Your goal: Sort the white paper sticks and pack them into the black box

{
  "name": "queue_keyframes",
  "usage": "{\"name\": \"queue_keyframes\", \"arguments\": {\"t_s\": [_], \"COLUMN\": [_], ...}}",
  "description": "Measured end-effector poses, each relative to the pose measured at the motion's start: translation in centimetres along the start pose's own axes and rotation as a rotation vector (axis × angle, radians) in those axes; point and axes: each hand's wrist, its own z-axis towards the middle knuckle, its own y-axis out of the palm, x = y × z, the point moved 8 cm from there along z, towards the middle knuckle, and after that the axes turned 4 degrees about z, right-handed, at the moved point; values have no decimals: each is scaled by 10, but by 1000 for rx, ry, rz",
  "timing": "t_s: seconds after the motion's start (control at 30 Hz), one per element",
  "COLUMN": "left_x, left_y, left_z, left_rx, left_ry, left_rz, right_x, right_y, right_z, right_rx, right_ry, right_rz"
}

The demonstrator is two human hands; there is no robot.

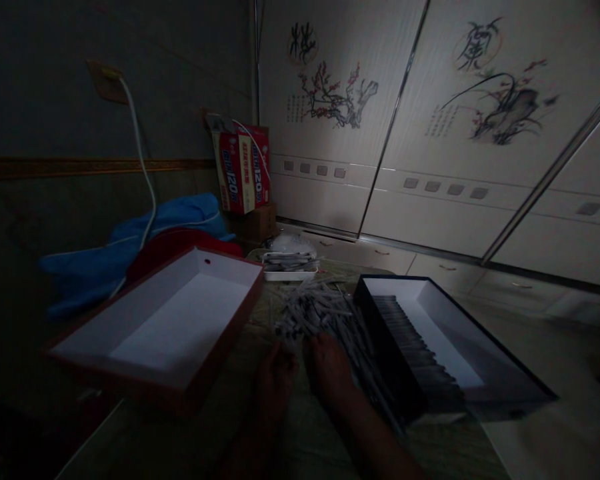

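A loose pile of thin white sticks [314,308] lies on the table between two boxes. My left hand [275,377] rests at the near edge of the pile, fingers curled on the sticks. My right hand [330,370] sits beside it, fingers down on the pile's near end. In the dim light I cannot tell whether either hand grips any sticks. To the right stands a black box [505,383] with a row of sticks packed along its left wall. On the left a red box [150,387] with a white inside is empty.
A small white tray [290,273] with more sticks sits behind the pile. Blue cloth [130,247], a white cable [143,160] and a red carton [243,170] are at the back left. Painted cabinet doors [430,133] fill the back right.
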Motion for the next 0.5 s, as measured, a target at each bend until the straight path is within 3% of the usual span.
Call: {"name": "queue_keyframes", "arguments": {"t_s": [0.2,0.5], "left_x": [-7,-13], "left_y": [2,3], "left_z": [0,2], "left_rx": [-22,-59], "left_ry": [-15,-19], "left_rz": [60,97], "right_x": [18,49], "right_y": [-2,-33], "right_z": [-1,-8], "right_rx": [103,206], "right_ry": [46,85], "right_rz": [176,522]}}
